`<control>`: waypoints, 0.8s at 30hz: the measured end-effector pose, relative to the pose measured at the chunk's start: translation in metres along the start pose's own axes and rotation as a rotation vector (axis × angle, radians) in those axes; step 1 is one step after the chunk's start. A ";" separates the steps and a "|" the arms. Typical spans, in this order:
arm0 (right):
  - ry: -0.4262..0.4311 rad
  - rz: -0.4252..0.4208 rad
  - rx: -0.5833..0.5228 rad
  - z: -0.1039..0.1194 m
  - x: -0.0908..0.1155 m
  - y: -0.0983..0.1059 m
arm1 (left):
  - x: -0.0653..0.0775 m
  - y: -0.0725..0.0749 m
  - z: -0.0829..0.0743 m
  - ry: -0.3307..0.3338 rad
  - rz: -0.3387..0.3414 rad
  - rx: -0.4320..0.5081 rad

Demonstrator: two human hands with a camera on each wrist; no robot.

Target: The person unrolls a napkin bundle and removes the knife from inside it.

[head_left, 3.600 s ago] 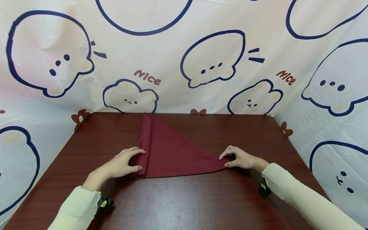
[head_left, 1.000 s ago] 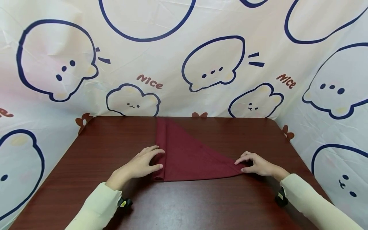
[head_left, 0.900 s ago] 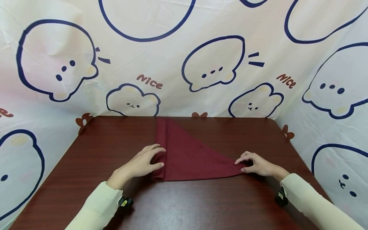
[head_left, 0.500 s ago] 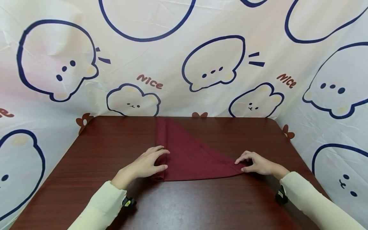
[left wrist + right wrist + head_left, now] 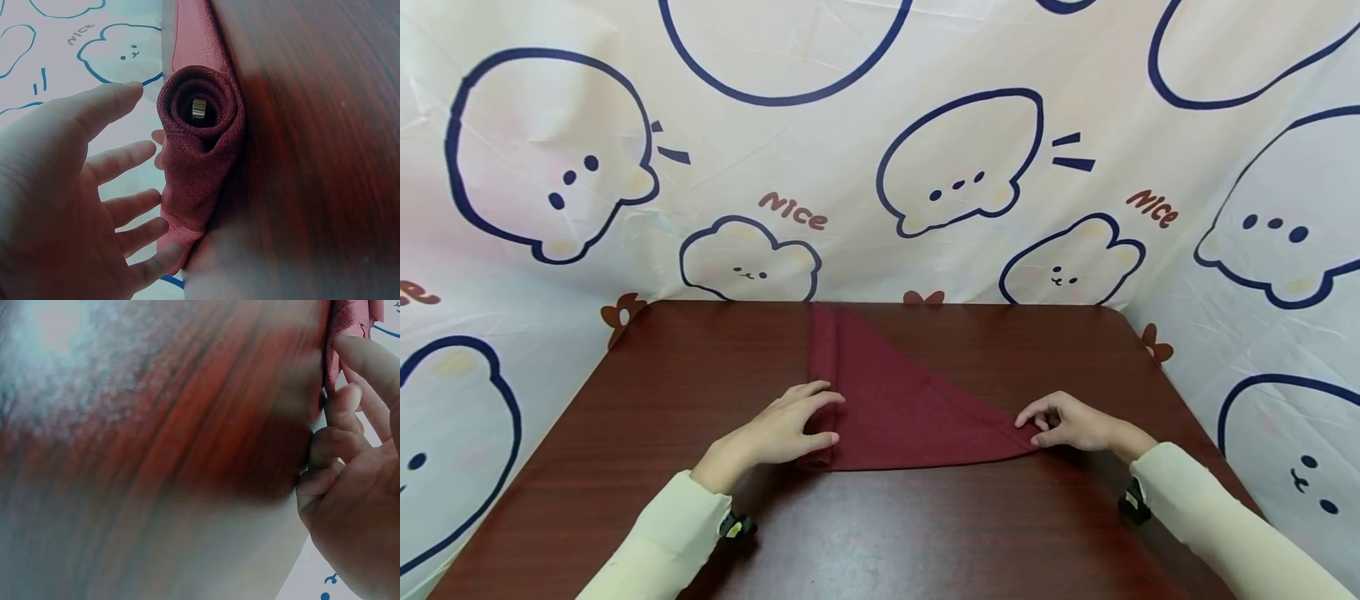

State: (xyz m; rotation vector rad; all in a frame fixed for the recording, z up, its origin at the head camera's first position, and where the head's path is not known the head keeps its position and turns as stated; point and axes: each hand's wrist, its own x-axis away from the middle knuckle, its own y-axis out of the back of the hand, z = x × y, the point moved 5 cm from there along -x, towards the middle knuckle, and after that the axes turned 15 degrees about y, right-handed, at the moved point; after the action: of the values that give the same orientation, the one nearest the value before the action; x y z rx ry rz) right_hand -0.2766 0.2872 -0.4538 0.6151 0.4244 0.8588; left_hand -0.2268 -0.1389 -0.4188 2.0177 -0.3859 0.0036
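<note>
A dark red cloth (image 5: 917, 417) lies on the table, its left side rolled up and the rest spread flat as a triangle narrowing to the right. My left hand (image 5: 778, 429) rests over the near part of the roll (image 5: 822, 346), fingers spread and loosely bent. From the left wrist view, the roll's end (image 5: 200, 81) shows spiral layers with a small gold-coloured ribbed thing (image 5: 199, 109) inside; that hand's fingertips lie along the roll. At the cloth's right tip, my right hand (image 5: 1071, 421) pinches the corner between thumb and forefinger, with the other fingers curled under.
The dark brown wooden table (image 5: 910, 533) has a shiny patch near the front. Behind and beside it hangs a pale curtain (image 5: 850, 158) with cartoon drawings. Each wrist wears a small black device.
Since the earliest frame, the cloth and both hands have shifted to the right across the table. Over the last second my left hand has slid slightly right over the roll; the right hand barely moves.
</note>
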 end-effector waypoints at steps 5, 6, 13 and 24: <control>0.021 0.013 -0.057 0.002 -0.001 -0.001 | 0.000 -0.001 0.000 0.002 0.015 -0.004; 0.020 0.013 -0.060 0.002 -0.001 -0.001 | 0.000 -0.002 0.000 0.002 0.018 -0.004; 0.022 0.010 -0.065 0.001 -0.001 -0.001 | -0.001 -0.005 0.001 0.020 0.028 -0.013; 0.005 0.011 -0.065 -0.002 -0.001 -0.002 | 0.000 -0.008 0.005 0.019 0.008 -0.055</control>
State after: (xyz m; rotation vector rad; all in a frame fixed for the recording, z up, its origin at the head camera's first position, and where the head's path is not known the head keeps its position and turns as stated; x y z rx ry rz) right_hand -0.2770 0.2862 -0.4561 0.5554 0.3966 0.8812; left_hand -0.2255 -0.1404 -0.4278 1.9602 -0.3777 0.0167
